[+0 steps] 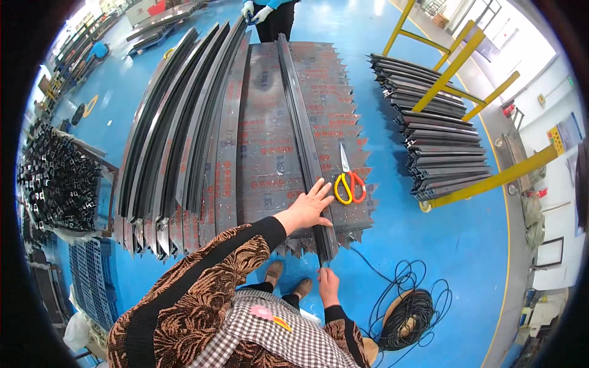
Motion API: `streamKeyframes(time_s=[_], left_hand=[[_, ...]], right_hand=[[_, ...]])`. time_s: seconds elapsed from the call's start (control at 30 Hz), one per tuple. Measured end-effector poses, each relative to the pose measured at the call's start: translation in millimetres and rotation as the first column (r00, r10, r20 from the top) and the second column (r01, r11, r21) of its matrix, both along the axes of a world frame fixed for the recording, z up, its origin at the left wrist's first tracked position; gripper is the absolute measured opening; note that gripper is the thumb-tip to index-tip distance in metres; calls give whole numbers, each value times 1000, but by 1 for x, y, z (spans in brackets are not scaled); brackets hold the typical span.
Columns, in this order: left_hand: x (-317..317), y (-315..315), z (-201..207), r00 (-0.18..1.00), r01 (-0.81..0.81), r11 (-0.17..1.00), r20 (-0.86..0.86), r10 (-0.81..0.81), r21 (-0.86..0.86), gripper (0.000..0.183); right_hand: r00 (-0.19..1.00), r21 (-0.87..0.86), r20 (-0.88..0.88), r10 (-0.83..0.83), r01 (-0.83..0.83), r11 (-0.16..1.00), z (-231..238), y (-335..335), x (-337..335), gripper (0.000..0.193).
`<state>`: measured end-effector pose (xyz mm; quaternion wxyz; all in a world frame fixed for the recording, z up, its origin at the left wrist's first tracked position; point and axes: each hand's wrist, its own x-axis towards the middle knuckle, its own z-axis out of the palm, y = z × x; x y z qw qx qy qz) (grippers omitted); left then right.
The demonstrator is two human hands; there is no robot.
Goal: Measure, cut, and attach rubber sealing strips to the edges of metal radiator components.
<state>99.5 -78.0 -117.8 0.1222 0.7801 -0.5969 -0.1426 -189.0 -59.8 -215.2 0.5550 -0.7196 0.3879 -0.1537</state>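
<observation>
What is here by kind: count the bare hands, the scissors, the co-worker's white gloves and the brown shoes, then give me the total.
Bare hands: 2
Scissors: 1
White gloves: 2
Brown shoes: 2
Total: 7
</observation>
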Motion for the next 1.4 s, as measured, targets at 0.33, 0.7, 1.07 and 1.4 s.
streamKeyframes(time_s=[0.33, 0.7, 1.07, 1.4], left_hand=[[0, 1, -3, 1000, -1, 999, 4, 1, -52, 73], [-1, 1, -11, 999, -8, 997, -34, 5, -75, 74], [2, 5, 4, 999, -10, 1000, -53, 9, -22, 73], [2, 10, 3, 995, -36, 997, -90, 31, -62, 75]], right_hand=[[986, -89, -168, -10, -5, 996, 4, 4, -11, 21], [989, 78, -141, -53, 65, 995, 10, 3, -4, 19], [987, 127, -110, -113, 127, 984, 19, 4, 10, 17], [984, 356, -133, -121, 162, 921, 28, -3, 23, 22]])
